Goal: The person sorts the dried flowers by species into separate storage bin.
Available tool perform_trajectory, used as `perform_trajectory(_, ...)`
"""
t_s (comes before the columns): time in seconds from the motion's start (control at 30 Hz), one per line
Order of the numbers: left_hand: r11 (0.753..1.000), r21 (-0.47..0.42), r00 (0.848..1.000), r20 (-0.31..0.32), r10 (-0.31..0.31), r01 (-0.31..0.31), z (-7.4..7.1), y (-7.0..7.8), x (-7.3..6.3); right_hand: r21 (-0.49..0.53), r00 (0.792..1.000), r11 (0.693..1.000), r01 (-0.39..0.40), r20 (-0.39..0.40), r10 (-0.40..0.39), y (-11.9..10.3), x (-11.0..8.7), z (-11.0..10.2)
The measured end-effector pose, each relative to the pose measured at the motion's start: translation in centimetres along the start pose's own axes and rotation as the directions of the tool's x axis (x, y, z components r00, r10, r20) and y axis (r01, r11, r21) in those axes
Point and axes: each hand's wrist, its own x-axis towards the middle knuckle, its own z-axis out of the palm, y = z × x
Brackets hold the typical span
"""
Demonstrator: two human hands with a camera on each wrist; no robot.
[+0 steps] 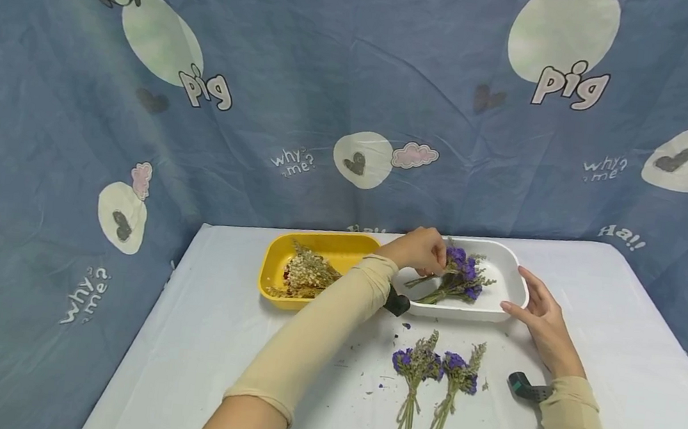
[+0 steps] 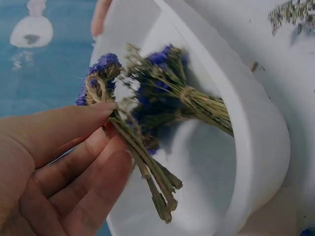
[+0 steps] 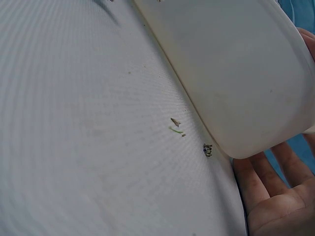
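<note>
Over the white tray (image 1: 506, 277), my left hand (image 1: 421, 249) pinches a small bunch of dried purple flowers (image 2: 145, 162) between thumb and fingers. Twine wraps the bunch just below its blooms, and its cut stems point down into the tray. Another tied bunch of purple flowers (image 2: 170, 83) lies inside, its stems against the tray wall. My right hand (image 1: 543, 323) holds the tray's right end, thumb at the front corner and fingers along the end wall. From the right wrist view, its fingers (image 3: 266, 177) show behind the tray's outer side.
A yellow tray (image 1: 272, 263) with dried pale flowers (image 1: 309, 274) stands left of the white one, partly behind my left arm. Two tied purple bunches, one left (image 1: 414, 369) and one right (image 1: 457, 380), lie on the white table in front. Plant crumbs (image 3: 175, 122) dot the cloth. A blue printed curtain hangs behind.
</note>
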Motion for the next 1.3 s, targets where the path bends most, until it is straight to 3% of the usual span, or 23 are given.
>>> perform_trajectory(0.23, 0.997, -0.013, 0.997, 0.021, -0.08, 0.081, 0.7, -0.2, 0.8, -0.015, 1.0, 1.0, -0.009, -0.002, 0.009, -0.1, 0.0, -0.1)
perform_trajectory(0.5, 0.992, 0.099, 0.997, 0.026, -0.078, 0.075, 1.9, -0.5, 1.7, -0.019, 1.0, 1.0, -0.004, -0.002, 0.004, 0.0, 0.1, -0.1)
perform_trajectory(0.7, 0.993, 0.077, 0.995, 0.031, -0.093, 0.09, 2.5, -0.5, 1.8, -0.014, 1.0, 1.0, 0.002, 0.002, -0.002, 0.0, 0.1, -0.2)
perform_trajectory(0.97, 0.994, 0.1, 0.997, 0.055, -0.052, 0.047, 2.9, -0.5, 1.8, -0.032, 1.0, 0.999, 0.003, -0.006, -0.003, 0.1, 0.1, -0.2)
perform_trajectory(1.3, 0.998, 0.06, 0.998, 0.051, -0.025, 0.022, 1.9, -0.6, 0.8, -0.027, 1.0, 1.0, 0.012, -0.003, -0.012, 0.1, 0.1, -0.1)
